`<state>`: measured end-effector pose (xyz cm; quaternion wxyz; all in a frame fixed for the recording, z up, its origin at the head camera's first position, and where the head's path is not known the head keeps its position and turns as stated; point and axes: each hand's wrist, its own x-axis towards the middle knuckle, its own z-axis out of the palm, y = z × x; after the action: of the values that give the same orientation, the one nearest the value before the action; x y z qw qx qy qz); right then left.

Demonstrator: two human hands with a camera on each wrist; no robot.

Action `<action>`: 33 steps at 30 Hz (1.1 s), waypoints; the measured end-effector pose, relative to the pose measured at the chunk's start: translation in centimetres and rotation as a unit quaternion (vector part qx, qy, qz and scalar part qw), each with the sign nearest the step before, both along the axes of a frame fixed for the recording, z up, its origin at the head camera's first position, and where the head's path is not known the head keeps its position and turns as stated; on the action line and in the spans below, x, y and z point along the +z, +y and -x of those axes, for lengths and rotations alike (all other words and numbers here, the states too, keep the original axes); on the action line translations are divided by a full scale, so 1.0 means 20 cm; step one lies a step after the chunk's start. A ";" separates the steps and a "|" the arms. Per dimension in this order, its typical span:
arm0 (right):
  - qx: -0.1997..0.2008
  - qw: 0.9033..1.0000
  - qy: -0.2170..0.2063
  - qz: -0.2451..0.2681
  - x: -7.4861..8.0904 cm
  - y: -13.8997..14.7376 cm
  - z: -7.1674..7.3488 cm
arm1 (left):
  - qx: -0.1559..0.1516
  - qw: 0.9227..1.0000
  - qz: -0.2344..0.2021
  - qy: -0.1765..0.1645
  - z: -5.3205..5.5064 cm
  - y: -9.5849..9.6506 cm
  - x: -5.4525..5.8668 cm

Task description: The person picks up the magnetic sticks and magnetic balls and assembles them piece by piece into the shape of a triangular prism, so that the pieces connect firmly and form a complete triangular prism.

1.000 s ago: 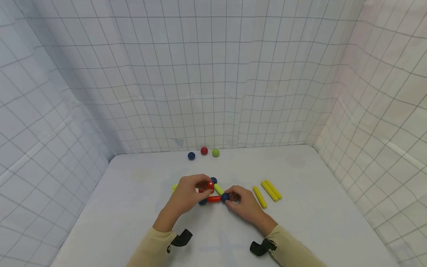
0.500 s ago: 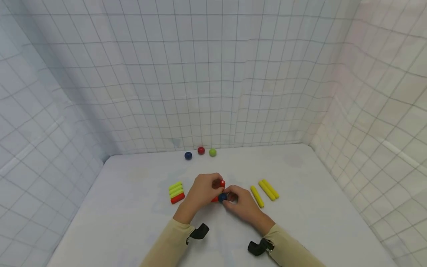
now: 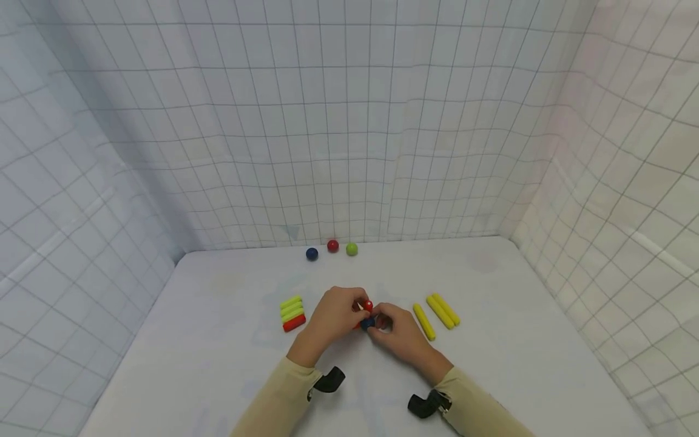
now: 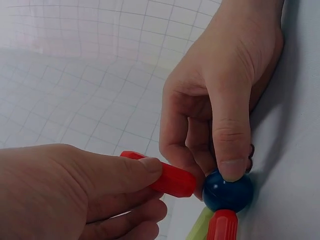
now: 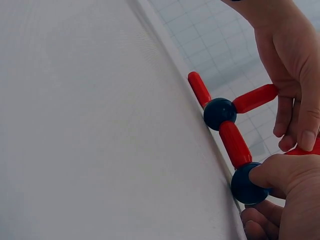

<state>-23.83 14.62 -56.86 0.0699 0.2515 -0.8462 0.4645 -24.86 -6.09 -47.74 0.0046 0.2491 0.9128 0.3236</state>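
Observation:
My left hand pinches a red rod between thumb and fingers, its free end tilted down toward a blue ball. Thumb and fingers of my right hand grip that ball low over the table. From the ball, one red rod leads to a second blue ball, which carries a raised red rod and another red rod. A yellow-green rod shows beside the gripped ball in the left wrist view. In the head view my left hand hides most of this structure.
Left of the hands lie several yellow-green rods and a red rod. Yellow rods lie to the right. A blue ball, a red ball and a green ball stand near the table's back edge.
My left hand has moved right with the red rod, up close to the blue ball in my right hand. The rods on the left have come into view. My right hand keeps its hold.

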 end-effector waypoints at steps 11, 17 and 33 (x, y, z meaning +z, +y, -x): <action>-0.002 1.000 -0.003 -0.003 0.00 0.00 0.01 | 0.007 0.999 0.037 0.014 -0.01 0.02 0.00; -0.005 1.000 -0.007 -0.004 0.00 0.00 0.00 | 0.010 0.999 0.050 0.019 -0.01 0.03 0.00; -0.002 1.000 0.003 -0.002 -0.01 0.01 0.01 | 0.014 0.998 0.048 0.034 -0.01 -0.04 0.05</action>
<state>-23.94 14.74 -57.03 0.0729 0.2519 -0.8474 0.4616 -24.64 -6.84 -46.67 -0.0190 0.2464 0.9305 0.2705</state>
